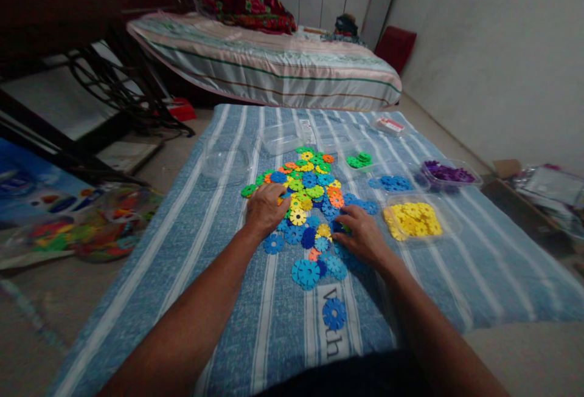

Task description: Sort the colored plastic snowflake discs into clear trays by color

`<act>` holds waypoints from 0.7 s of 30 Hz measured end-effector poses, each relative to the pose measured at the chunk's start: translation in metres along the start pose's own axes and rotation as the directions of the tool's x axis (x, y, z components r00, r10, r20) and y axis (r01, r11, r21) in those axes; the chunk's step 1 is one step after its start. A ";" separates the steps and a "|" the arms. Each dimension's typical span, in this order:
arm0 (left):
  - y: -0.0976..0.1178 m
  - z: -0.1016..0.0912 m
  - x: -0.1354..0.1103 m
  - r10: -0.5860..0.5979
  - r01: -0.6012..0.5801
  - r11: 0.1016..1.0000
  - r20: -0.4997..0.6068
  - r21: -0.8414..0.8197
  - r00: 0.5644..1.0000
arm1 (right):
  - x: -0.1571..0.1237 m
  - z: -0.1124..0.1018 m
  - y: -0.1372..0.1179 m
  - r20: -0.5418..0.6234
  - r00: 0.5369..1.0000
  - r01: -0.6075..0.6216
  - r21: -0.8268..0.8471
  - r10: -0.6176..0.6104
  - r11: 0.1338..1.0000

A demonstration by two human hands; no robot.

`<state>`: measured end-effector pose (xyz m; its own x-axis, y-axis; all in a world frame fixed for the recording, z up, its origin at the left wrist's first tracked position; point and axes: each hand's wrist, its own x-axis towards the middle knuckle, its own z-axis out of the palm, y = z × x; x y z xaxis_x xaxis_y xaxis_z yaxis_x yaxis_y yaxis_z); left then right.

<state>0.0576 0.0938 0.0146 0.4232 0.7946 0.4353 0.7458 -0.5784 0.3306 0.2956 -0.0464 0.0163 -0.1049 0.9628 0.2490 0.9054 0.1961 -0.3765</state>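
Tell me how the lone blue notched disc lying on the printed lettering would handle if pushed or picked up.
The blue notched disc looks like thin plastic, so it is probably light and fairly stiff. Lying flat on the striped cloth, it would likely slide rather than roll. Its slotted rim may make it easier to catch.

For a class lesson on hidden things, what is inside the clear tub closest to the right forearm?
Yellow notched discs lie heaped in the clear tub. Only the upper ones show; whatever lies beneath them is covered, so it cannot be told.
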 end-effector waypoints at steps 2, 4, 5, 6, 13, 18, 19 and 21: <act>-0.001 0.000 0.000 0.000 0.000 1.000 -0.003 -0.004 1.000 | -0.002 0.001 0.002 -0.026 0.999 -0.028 0.082 0.030 0.996; -0.001 0.000 0.000 0.000 0.000 1.000 -0.003 -0.003 1.000 | -0.005 0.001 0.003 -0.042 0.996 -0.066 0.177 0.074 0.982; -0.001 0.000 0.000 0.000 0.000 1.000 -0.002 -0.001 1.000 | -0.006 0.000 0.003 -0.043 0.994 -0.089 0.226 0.101 0.970; 0.000 0.000 0.000 0.000 0.000 1.000 0.000 0.000 1.000 | -0.007 -0.002 0.003 -0.041 0.991 -0.111 0.275 0.127 0.955; 0.001 -0.002 0.000 -0.007 0.007 1.000 0.014 0.009 1.000 | 0.020 -0.048 0.019 -0.312 0.934 -0.044 0.376 0.172 0.926; 0.000 -0.001 0.000 -0.004 0.004 1.000 0.010 -0.004 1.000 | 0.034 -0.072 0.035 -0.657 0.742 -0.117 0.062 0.129 0.991; 0.000 -0.001 0.000 -0.003 0.003 1.000 0.010 -0.004 1.000 | 0.031 -0.069 0.035 -0.616 0.780 -0.108 0.039 0.109 0.993; 0.000 -0.001 0.000 -0.002 0.002 1.000 0.012 -0.001 1.000 | 0.022 -0.054 0.033 -0.465 0.882 -0.075 0.022 0.076 0.997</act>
<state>0.0574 0.0935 0.0156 0.4275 0.7980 0.4248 0.7465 -0.5767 0.3321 0.3455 -0.0291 0.0576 0.1682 0.7774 0.6061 0.9013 0.1277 -0.4139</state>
